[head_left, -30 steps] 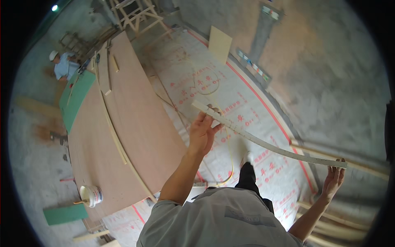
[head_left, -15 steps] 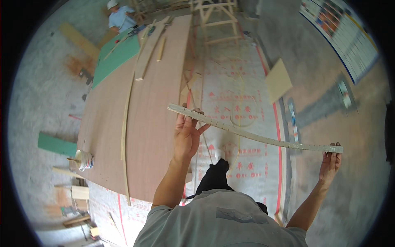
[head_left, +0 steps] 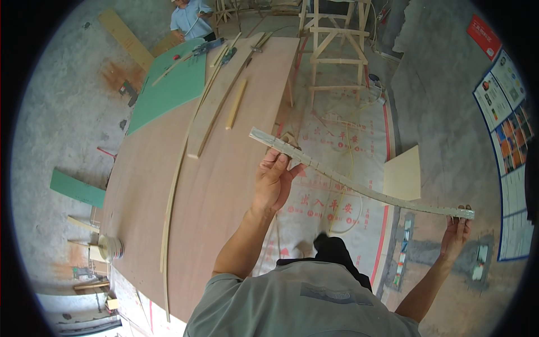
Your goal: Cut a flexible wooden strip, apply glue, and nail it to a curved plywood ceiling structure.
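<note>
A long, pale, curved strip [head_left: 359, 192] with evenly spaced dark cuts along its edge spans the air in front of me. My left hand [head_left: 272, 182] grips it near its left end, thumb on the near side. My right hand [head_left: 455, 238] pinches its other end from below, far out to the right. The strip sags in a shallow bow between the two hands, held above the printed floor sheet. My left hand is beside the right edge of a big plywood-topped table [head_left: 146, 191].
On the table lie a wide board [head_left: 210, 118], a short wood stick [head_left: 237, 104], thin long strips and a green board [head_left: 174, 84] with tools. A bucket [head_left: 110, 247] is at its left edge. Ahead are a wooden trestle [head_left: 337, 48] and another person [head_left: 191, 19]; a panel [head_left: 402, 173] leans right.
My body has moved forward along the table, so the trestle, the person and the leaning panel appear nearer. Both hands keep hold of the curved strip.
</note>
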A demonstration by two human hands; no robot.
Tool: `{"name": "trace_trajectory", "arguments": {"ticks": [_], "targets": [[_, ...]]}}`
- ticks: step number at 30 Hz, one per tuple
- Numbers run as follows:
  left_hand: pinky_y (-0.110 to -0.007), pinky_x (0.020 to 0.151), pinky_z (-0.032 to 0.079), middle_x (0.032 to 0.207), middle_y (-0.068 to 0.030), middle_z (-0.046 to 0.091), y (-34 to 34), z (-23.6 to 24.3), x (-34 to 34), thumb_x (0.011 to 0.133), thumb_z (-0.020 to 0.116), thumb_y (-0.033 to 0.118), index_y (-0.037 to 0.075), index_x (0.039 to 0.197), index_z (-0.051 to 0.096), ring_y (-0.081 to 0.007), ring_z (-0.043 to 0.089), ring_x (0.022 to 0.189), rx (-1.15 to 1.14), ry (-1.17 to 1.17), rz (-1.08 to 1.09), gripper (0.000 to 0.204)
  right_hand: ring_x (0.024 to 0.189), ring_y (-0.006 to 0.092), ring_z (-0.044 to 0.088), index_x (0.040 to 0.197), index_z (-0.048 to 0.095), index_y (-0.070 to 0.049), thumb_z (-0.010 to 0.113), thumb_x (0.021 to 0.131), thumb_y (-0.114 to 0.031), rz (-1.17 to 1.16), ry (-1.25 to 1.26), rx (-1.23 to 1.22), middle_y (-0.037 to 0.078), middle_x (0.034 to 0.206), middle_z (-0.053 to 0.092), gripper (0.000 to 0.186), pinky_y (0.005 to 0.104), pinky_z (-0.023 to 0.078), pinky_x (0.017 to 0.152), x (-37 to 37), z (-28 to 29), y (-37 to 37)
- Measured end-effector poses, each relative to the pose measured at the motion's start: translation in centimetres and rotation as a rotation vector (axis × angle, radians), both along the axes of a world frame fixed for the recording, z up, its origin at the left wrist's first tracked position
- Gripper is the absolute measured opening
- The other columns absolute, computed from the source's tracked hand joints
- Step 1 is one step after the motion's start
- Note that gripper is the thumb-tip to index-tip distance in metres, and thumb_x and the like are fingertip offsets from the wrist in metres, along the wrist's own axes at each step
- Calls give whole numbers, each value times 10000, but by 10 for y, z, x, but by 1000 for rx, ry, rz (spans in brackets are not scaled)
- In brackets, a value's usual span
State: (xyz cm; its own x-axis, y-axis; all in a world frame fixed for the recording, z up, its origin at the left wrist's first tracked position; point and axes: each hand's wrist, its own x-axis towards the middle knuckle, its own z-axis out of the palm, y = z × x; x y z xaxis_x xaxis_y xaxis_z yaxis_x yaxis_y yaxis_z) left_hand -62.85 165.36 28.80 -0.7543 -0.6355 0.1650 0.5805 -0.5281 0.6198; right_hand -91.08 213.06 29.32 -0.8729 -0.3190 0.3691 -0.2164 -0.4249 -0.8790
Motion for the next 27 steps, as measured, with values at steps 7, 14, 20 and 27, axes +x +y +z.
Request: {"name": "trace_trajectory", "arguments": {"ticks": [7,14,20,27], "targets": [[-555,1043,431,1316,-56,601,-101,2,-136,1030,549,254,195,1388,488,-219,537,1257,-32,-42,165,368,1189,232,600,1410,474,-9,524,1038,-108,80,25,-81,133,1328,587,389,406,523,989,-177,-20,-151],[-642,1054,432,1361,-75,582,-210,23,-253,1043,515,270,217,1465,414,-251,515,1308,-69,-117,223,437,1155,224,625,1373,506,1,511,1046,-113,114,-19,-83,128,1272,621,346,389,553,962,-304,-3,-288],[-560,965,538,1311,-90,608,-314,10,-366,1030,528,127,176,1489,401,-245,559,1259,-42,-32,164,478,1141,213,631,1377,511,-11,531,1038,-123,56,33,-23,126,1264,627,357,384,558,959,-387,11,-386],[-525,957,529,1296,-91,609,-425,48,-522,1032,546,193,133,1446,441,-238,577,1217,-148,2,0,431,1157,225,626,1395,501,-27,538,1032,-123,-92,-18,-103,129,1301,618,377,365,557,963,-471,3,-435]]}}
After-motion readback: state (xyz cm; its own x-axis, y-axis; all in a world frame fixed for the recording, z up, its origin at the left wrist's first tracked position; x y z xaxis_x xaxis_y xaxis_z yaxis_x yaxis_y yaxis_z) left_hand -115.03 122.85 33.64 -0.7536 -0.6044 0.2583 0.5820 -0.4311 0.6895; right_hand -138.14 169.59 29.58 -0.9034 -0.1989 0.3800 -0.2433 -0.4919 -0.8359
